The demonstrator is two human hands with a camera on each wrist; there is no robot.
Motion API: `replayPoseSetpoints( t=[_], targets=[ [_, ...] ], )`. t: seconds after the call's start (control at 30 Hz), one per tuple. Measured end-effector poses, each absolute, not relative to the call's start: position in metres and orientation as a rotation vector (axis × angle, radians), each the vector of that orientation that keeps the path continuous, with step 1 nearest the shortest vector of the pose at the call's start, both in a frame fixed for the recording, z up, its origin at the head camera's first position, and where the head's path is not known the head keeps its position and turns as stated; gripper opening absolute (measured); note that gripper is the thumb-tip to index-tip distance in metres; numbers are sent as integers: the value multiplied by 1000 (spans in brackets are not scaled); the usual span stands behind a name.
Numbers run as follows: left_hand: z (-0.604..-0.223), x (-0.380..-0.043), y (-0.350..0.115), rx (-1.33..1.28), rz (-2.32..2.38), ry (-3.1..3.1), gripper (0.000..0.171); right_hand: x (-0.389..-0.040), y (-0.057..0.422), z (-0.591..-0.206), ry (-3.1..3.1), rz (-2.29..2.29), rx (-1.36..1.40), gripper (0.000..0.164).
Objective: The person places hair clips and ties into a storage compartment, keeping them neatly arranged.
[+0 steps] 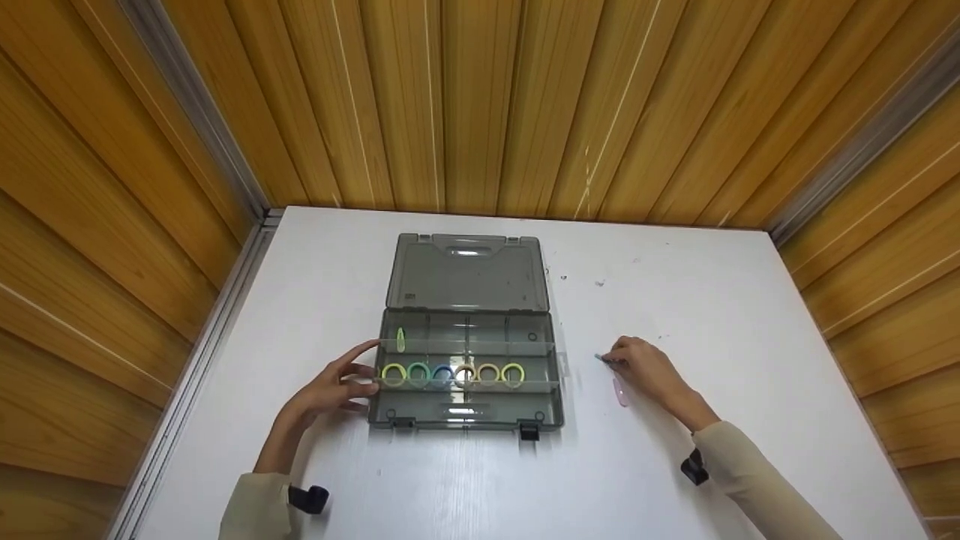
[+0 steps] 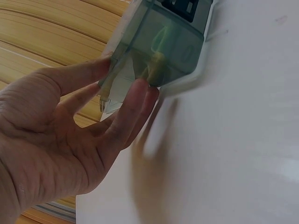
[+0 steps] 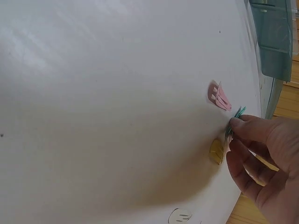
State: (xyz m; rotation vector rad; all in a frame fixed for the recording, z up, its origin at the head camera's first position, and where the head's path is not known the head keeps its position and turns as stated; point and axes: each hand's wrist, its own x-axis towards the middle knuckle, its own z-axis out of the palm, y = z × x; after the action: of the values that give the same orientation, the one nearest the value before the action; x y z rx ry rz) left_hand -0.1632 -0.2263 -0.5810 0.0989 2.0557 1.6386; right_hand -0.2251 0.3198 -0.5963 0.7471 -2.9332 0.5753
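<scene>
My right hand (image 1: 646,369) pinches a teal hair clip (image 3: 241,112) between thumb and fingertips, close over the white table. Beside it lie a pink hair clip (image 3: 221,98) and a yellow hair clip (image 3: 217,151). With spread thumb and fingers, my left hand (image 1: 330,386) holds the left end of a clear tray (image 1: 536,346) set across a grey see-through storage box (image 1: 487,414). Several coloured rings (image 1: 394,374) stand in a row at the tray, and a yellow-green hair clip (image 1: 400,340) lies near its upper left corner.
The box's lid (image 1: 469,274) lies folded back, away from me. A pale hair clip (image 3: 179,215) rests on the table, and a small clear piece (image 1: 599,283) lies right of the lid. Wood-grain panels (image 1: 480,112) stand around the table (image 1: 450,495).
</scene>
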Motion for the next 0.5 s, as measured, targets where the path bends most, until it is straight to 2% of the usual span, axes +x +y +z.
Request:
replayPoseSetpoints(
  t=[0.5],
  targets=[
    [-586,-170,-221,123,1669,2016,83,-224,320,-594,-2933,490,647,33]
  ],
)
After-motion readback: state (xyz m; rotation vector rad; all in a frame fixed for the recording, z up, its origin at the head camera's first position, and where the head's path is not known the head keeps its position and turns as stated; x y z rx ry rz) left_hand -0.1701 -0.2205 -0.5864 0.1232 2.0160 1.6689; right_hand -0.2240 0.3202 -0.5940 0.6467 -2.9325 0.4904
